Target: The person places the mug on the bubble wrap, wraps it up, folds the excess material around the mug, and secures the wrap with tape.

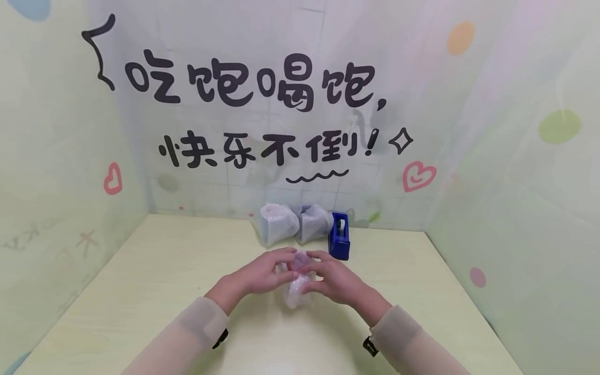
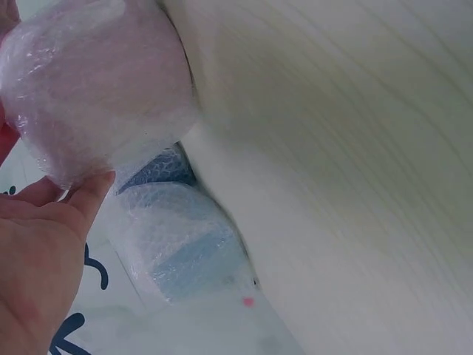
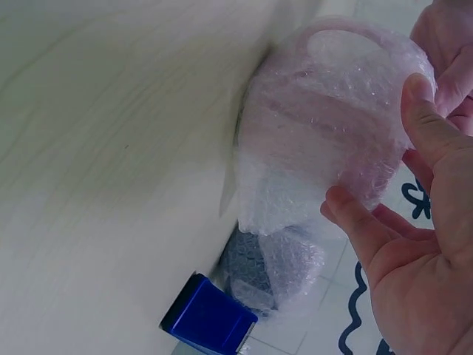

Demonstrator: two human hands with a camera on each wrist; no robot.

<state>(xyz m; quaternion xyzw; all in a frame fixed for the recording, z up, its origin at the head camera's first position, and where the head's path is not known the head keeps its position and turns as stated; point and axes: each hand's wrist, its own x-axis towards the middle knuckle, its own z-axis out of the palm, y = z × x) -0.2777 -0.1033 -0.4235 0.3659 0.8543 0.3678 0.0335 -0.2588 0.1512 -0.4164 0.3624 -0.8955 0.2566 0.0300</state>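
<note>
A pink mug point(image 1: 298, 294) wrapped in clear bubble wrap stands on the table between both hands. Its handle point(image 3: 347, 28) shows as a loop through the wrap in the right wrist view. The left hand point(image 1: 264, 272) holds the mug from the left, thumb on the near side and fingertips near the top. From the right, the right hand point(image 1: 338, 279) holds it with spread, bent fingers and the thumb against the wrap. In the left wrist view, the wrapped mug point(image 2: 103, 89) fills the upper left, with left fingertips at its edge.
Two more bubble-wrapped objects point(image 1: 279, 225) point(image 1: 313, 224) stand side by side behind the mug, near the back wall. Beside them on the right is a blue tape dispenser point(image 1: 339, 246). Printed walls enclose the pale wooden table point(image 1: 164, 281) at the back and both sides.
</note>
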